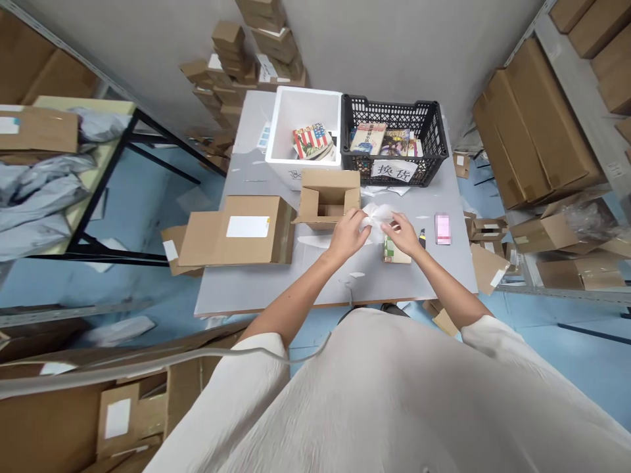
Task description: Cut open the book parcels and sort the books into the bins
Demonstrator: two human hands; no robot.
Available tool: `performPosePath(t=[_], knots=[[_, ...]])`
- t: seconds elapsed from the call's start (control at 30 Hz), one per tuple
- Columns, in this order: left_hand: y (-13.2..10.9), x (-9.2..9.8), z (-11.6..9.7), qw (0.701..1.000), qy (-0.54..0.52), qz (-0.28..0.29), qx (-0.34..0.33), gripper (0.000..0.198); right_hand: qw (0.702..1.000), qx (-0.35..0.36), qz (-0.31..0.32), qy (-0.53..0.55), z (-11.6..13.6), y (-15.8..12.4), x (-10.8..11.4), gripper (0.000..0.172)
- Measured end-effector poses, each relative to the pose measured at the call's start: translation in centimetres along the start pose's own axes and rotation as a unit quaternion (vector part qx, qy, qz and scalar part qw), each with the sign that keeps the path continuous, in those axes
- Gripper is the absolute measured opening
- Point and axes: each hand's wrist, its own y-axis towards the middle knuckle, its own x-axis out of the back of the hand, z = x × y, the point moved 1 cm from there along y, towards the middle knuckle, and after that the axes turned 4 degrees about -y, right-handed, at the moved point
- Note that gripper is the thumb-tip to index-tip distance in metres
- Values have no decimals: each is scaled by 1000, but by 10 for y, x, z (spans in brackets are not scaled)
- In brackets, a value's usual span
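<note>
White, thin, crumpled sheet (377, 217) at centre of frame, slightly right, held in both hands above the grey table (256, 289). Left hand (348, 231): thumb and fingers pinching the sheet's left side. Right hand (403, 234): thumb and fingertips pinching its right side. Exact contact blurry.

Small book (398, 256) lies on the table just below the sheet and right hand, partly covered. Yellow-and-black tool (422, 239) just right of that hand; phone (442, 230) with pink screen further right.

Open cardboard box (330, 179), flaps up, just left of and above the left hand. Bigger carton (251, 246) with white label (248, 226) left of centre.

Upper centre: white bin (315, 105) with books (311, 141) inside, beside black crate (357, 167), also holding books, paper sign (394, 171) on its front. Stacked cartons (229, 49) upper left of centre; grey plastic bags (39, 190) at left edge; large cartons (537, 125) upper right.
</note>
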Motion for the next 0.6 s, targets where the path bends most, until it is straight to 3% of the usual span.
performPosePath(t=[0.13,0.3,0.47,0.6], knots=[[10,24,7,998,-33,-46,-38,6,997,71,5,37,36,24,-21,48],[16,54,25,995,-35,-86,-44,10,990,85,17,111,65,70,-56,46],[18,75,59,995,-47,-86,-23,25,983,73,39,163,68,113,-95,45],[24,72,100,996,-65,-65,23,26,995,15,75,60,58,132,-123,37]])
